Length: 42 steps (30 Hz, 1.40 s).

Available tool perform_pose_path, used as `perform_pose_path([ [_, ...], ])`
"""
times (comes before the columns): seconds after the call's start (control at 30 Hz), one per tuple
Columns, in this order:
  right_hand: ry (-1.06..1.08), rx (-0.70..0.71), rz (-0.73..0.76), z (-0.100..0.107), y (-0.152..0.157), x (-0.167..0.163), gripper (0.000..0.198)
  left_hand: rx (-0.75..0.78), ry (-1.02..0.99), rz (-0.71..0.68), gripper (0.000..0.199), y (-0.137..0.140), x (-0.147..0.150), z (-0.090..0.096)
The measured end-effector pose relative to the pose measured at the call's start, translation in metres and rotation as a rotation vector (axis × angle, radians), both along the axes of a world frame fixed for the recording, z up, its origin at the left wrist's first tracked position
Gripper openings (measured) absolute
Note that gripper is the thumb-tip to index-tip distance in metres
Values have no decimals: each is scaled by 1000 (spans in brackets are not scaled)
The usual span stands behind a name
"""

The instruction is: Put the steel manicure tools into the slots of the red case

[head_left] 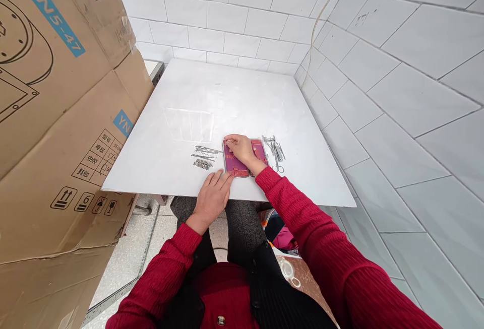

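A purple case with red-orange bands (pixel 238 167) lies opened flat on the white table, near its front edge. My right hand (pixel 242 148) is over the case, thumb and fingers pinched together at its upper left part. Whatever is between those fingertips is too small to make out. My left hand (pixel 214 195) rests at the table's front edge, fingers stretched out, fingertips by the lower left corner of the case. Scissors (pixel 278 169) and several slim metal tools (pixel 279 151) lie right of the case. To its left are thin metal pieces (pixel 206 149) and a small patterned bundle (pixel 203 163).
A clear plastic sheet or sleeve (pixel 189 125) lies on the table (pixel 245 92) at the back left. Large cardboard boxes (pixel 75 117) stand along the left side. Tiled walls (pixel 378 92) close off the back and right, with a cable (pixel 313 37) in the corner.
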State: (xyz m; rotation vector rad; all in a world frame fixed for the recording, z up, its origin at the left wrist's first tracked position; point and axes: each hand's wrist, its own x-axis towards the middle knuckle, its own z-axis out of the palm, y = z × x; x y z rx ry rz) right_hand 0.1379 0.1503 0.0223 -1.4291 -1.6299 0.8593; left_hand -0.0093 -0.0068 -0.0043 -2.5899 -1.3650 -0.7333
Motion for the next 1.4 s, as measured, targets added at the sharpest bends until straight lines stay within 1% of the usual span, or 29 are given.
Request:
perform_pose_path([
  [0.13, -87, 77, -17, -4, 0, 2, 22, 7, -2, 0, 36, 0, 0, 0],
  [0.27, -170, 123, -8, -6, -1, 3, 26, 12, -1, 3, 37, 0, 0, -1],
  [0.53, -290, 158, -2, -8, -7, -1, 27, 7, -1, 2, 38, 0, 0, -1],
  [0.67, -330, 166, -23, -10, -12, -3, 27, 9, 3, 2, 39, 0, 0, -1],
  [0.97, -411, 208, -20, -7, -27, -3, 26, -2, -1, 0, 40, -1, 0, -2],
  [1.13, -379, 189, 17, -4, -28, 0, 25, 5, 9, -1, 37, -1, 0, -3],
  [1.27, -354, 206, 62, 5, -30, -4, 21, -8, 7, -3, 37, -1, 1, -3],
  [1.4, -440, 237, 173, 15, -31, -19, 17, -18, -3, -4, 38, -2, 0, -3],
])
